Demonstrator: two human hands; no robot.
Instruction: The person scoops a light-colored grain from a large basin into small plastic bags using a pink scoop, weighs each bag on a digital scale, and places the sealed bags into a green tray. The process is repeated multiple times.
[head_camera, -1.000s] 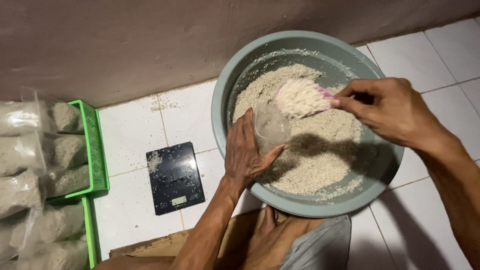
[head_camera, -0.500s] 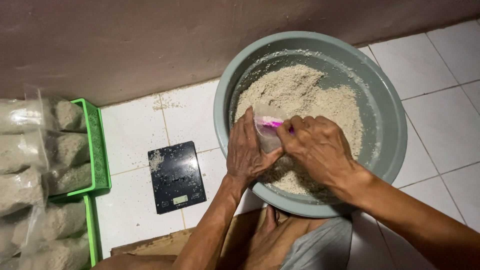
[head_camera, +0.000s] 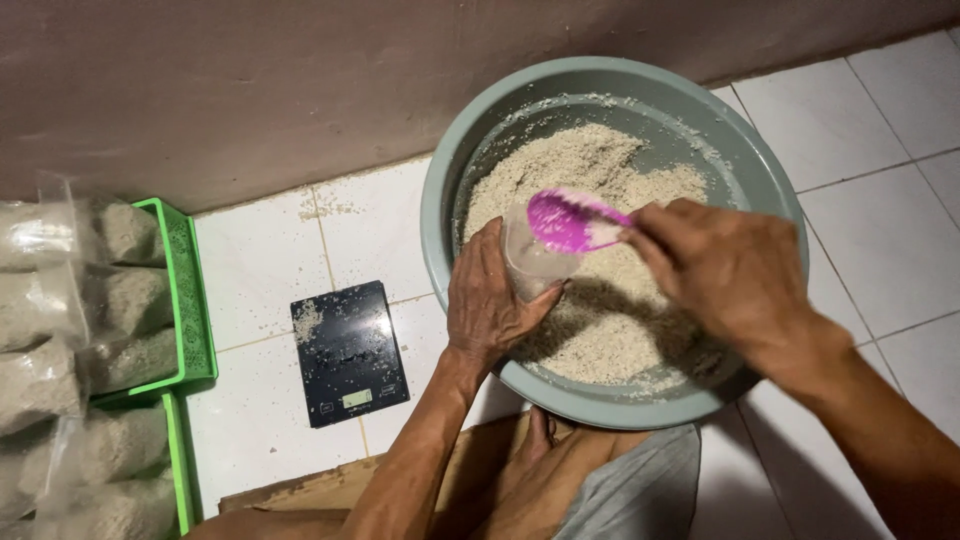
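**Pink scoop held over a clear bag above a basin of pale grain**

Nearest the camera, the person's bent knee and a fold of grey cloth (head_camera: 640, 490) sit at the bottom edge, with both forearms reaching forward over them. The left hand (head_camera: 492, 300) is curled around a small clear plastic bag (head_camera: 530, 265), fingers closed on its side and the thumb against the near face, holding it upright with its mouth open. The right hand (head_camera: 730, 275) is closed in a grip on the handle of a bright pink plastic scoop (head_camera: 572, 220); the scoop's bowl lies tilted over the mouth of the bag, touching or just above it. Both hands are held over the near part of a large round grey-green plastic basin (head_camera: 760, 180), which stands on the white tiled floor (head_camera: 260, 270) and holds a heap of pale, coarse grain (head_camera: 590, 160).

Left of the basin, a flat black digital kitchen scale (head_camera: 348, 352) lies on the tiles, dusted with a little of the grain. Further left, green perforated plastic baskets (head_camera: 190, 300) hold filled clear bags (head_camera: 120, 330) of the same pale stuff. Beyond everything runs a dull brown wall (head_camera: 300, 90).
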